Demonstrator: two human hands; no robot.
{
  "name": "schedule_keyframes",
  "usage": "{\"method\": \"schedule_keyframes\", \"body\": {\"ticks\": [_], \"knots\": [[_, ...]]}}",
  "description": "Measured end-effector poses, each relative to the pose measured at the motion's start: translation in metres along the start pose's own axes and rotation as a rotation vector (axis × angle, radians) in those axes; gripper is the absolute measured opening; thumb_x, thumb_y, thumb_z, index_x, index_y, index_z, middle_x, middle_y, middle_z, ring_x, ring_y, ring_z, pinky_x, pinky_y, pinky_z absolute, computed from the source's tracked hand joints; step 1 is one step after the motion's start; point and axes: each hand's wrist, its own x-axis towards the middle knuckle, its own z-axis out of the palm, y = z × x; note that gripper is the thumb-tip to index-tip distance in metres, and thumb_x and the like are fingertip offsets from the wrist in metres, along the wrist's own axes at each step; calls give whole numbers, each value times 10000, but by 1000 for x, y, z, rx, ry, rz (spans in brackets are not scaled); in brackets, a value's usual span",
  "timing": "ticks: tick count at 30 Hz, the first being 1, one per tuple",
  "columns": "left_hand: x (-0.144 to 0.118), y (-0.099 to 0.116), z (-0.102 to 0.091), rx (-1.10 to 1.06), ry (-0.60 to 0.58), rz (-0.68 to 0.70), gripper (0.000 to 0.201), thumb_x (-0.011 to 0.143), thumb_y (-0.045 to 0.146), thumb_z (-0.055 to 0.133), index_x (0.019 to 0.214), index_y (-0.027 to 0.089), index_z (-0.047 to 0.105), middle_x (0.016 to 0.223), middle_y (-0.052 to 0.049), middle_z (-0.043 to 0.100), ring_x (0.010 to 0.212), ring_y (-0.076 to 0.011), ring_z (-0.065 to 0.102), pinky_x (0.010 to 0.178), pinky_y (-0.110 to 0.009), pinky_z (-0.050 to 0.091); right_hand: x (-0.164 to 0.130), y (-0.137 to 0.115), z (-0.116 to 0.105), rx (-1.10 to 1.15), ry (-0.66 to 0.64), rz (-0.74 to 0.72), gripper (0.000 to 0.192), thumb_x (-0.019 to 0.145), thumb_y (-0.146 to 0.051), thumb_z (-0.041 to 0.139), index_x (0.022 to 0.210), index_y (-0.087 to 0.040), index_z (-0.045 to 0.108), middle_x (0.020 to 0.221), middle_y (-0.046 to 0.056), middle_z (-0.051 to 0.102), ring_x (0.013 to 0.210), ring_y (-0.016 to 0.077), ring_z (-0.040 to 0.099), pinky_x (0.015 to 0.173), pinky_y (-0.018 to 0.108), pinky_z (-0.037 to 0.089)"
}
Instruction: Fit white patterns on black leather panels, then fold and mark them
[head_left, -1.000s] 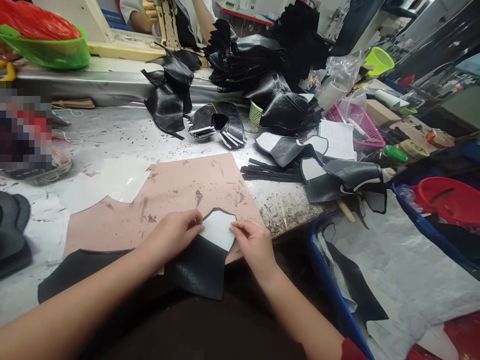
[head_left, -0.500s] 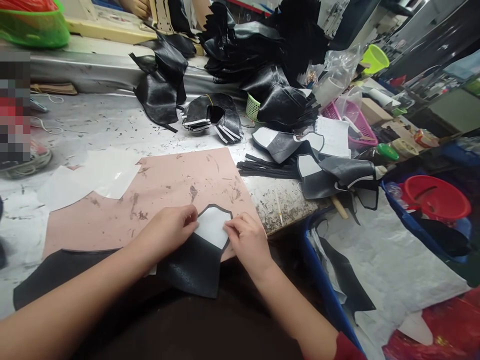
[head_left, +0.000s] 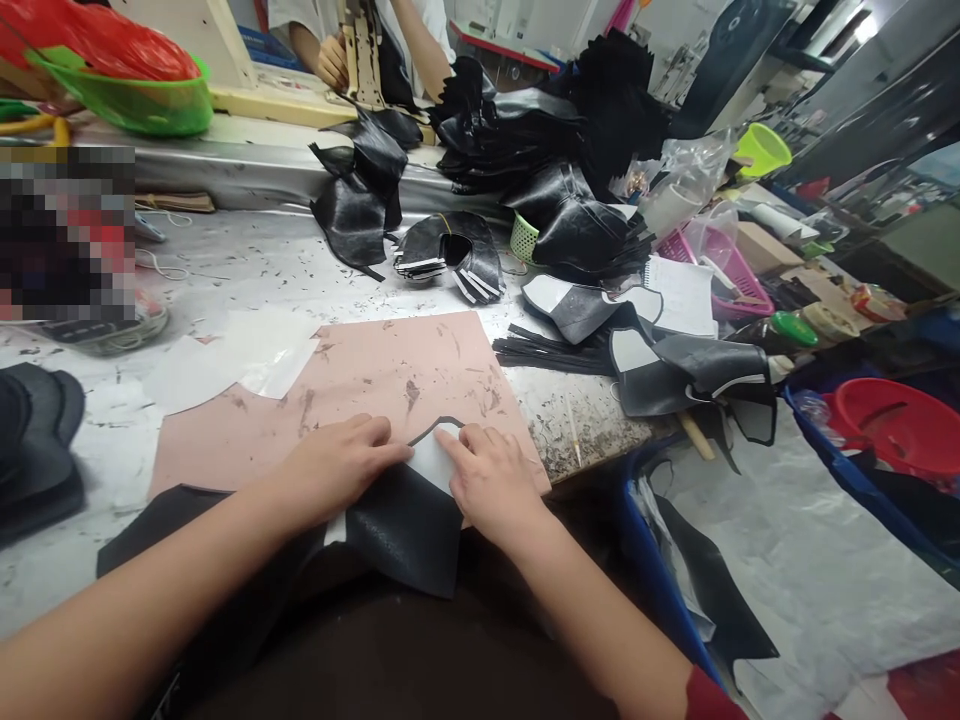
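Observation:
A black leather piece [head_left: 412,535] lies at the front edge of a pink board [head_left: 367,365], its lower part hanging over the edge. On its upper end sits a white backing patch [head_left: 431,462] framed by a narrow dark margin. My left hand [head_left: 337,462] touches the patch's left edge with an outstretched thumb, its other fingers bent and apart from it. From the right, my right hand [head_left: 495,480] lies over the patch, index finger stretched flat on it. Another black piece [head_left: 161,525] lies partly under my left forearm.
White sheets [head_left: 232,355] cover the board's left part. Stacked black pieces [head_left: 37,440] stand at far left. Beyond are black leather bundles [head_left: 517,125], a tied bundle [head_left: 450,255] and white-patched pieces [head_left: 637,370]. A blue bin [head_left: 637,510] stands right. A co-worker's hand [head_left: 332,62] shows behind.
Both hands have gone from pinching the patch's edges to pressing on it with stretched fingers. My right hand has moved further over the patch. The view has shifted, showing more at left.

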Motion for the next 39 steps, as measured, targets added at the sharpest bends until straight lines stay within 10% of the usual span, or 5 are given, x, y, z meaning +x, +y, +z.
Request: {"method": "schedule_keyframes", "body": {"ticks": [10,18,25,31,39], "knots": [[-117,-2,4,-312,82,-82,452,786,456,500,1218,324,494,1284,-47,515,1184,-260,440,987,-370,341,34,-6,-37,36,-127,-115,162,841,-232,464,917,-216,605,846,31,611,744,176,567,674,292,365],[-83,25,21,-143,241,-327,775,726,635,460,1325,152,363,1418,-174,289,1300,-328,261,1053,-514,198,142,-117,-23,50,-42,-515,187,834,-207,469,968,-201,599,1019,38,614,947,173,552,762,256,393],[-110,-77,-20,-364,587,-949,320,832,259,449,1089,104,560,1161,-175,555,1143,-300,457,990,-500,305,168,-155,-4,-57,-76,-564,210,776,-141,477,934,-169,613,907,82,667,828,207,605,708,301,391],[-95,-142,-29,-659,644,-1118,291,838,328,518,1065,147,534,1046,-62,577,876,-173,580,745,-377,498,166,-160,1,-86,-103,-505,296,755,-78,437,1009,-141,574,853,113,681,795,239,619,725,353,366],[-158,-73,-40,-910,962,-977,223,770,370,490,857,168,524,842,-12,557,734,-135,521,695,-272,438,167,-157,-10,44,-169,-459,359,759,-72,424,1065,-172,583,945,106,672,888,240,599,764,362,386]]}}
